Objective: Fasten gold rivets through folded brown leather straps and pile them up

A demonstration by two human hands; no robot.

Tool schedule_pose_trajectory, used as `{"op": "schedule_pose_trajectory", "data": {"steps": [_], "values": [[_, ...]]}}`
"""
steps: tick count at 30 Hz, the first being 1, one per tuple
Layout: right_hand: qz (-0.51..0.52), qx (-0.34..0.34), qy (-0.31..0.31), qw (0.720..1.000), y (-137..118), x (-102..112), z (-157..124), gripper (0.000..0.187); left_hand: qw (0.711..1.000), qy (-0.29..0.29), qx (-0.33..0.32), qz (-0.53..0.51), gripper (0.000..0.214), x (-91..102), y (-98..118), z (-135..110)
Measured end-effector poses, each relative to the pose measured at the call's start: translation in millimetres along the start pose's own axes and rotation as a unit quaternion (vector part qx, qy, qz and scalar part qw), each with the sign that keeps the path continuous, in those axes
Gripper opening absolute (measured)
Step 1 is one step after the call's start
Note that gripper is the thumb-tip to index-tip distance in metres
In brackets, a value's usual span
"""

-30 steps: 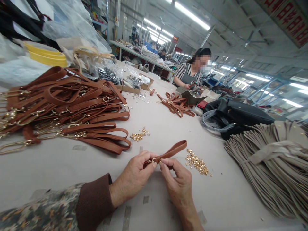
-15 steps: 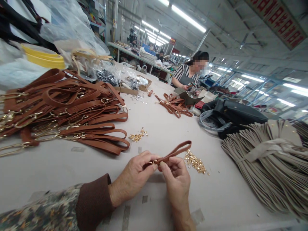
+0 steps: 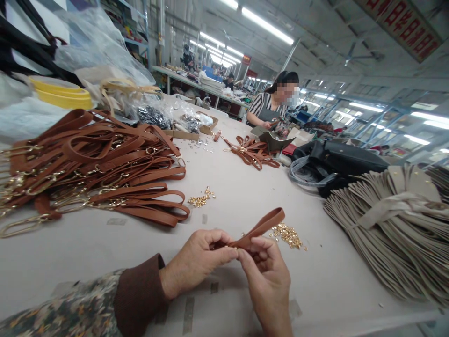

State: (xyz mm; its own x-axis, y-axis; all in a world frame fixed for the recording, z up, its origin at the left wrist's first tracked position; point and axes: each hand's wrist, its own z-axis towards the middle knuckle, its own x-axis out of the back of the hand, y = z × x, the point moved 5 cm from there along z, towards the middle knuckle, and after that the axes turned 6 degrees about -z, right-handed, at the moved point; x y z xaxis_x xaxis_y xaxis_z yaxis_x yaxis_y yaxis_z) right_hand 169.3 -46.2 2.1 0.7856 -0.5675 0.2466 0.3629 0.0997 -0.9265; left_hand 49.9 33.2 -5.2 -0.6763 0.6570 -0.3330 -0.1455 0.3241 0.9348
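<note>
Strap: a looped brown strap point(image 3: 266, 223) is held just above the table point(image 3: 147, 255), its loop tilted up to the right; its near end is mostly hidden by fingers.
Left hand: the near end is pinched between thumb and fingers of the left hand point(image 3: 199, 257).
Right hand: the strap is gripped close to that end by the right hand point(image 3: 268, 276); whether a small piece is also pinched cannot be told.
Gold pieces: a right heap point(image 3: 289, 235) is seen just beyond the loop, a left heap point(image 3: 201, 200) beyond the left hand.
Left side: a strap pile point(image 3: 91, 159) with metal rings is stacked.
Right side: a grey-beige bundle point(image 3: 393, 243) is bound by a pale band point(image 3: 396, 206).
Far side: more straps point(image 3: 254, 153) are spread near a co-worker point(image 3: 271, 110).
</note>
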Motion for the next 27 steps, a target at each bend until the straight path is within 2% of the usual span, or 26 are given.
{"op": "schedule_pose_trajectory", "data": {"steps": [3,6,10,15,19,23,25,27], "values": [[-0.019,-0.004,0.020,1.000,7,6,-4,0.023,1.000,0.003,0.003,0.008,0.020,-2.2,-1,-2],[0.005,-0.052,0.041,0.998,20,12,-6,0.031,0.999,0.011,0.009,0.041,0.019,-2.7,-3,-4],[0.049,-0.126,0.048,0.990,29,12,-8,0.038,0.992,0.025,-0.045,0.117,0.016,-2.9,5,-7],[0.073,-0.156,0.007,0.985,37,-7,-26,0.038,0.966,0.038,-0.122,0.224,0.011,-7.7,16,-15],[0.105,-0.189,-0.048,0.975,49,-21,-32,0.032,0.957,0.048,-0.128,0.257,0.011,-8.8,11,-14],[0.171,-0.156,-0.076,0.970,31,-24,-27,0.029,0.954,0.046,-0.137,0.261,0.015,-14.7,11,-16],[0.230,-0.140,-0.069,0.961,17,-23,-24,0.028,0.955,0.045,-0.135,0.260,0.016,-15.3,10,-17],[0.276,-0.151,-0.051,0.948,10,-21,-21,0.026,0.948,0.049,-0.121,0.291,0.019,-11.6,3,-15]]}}
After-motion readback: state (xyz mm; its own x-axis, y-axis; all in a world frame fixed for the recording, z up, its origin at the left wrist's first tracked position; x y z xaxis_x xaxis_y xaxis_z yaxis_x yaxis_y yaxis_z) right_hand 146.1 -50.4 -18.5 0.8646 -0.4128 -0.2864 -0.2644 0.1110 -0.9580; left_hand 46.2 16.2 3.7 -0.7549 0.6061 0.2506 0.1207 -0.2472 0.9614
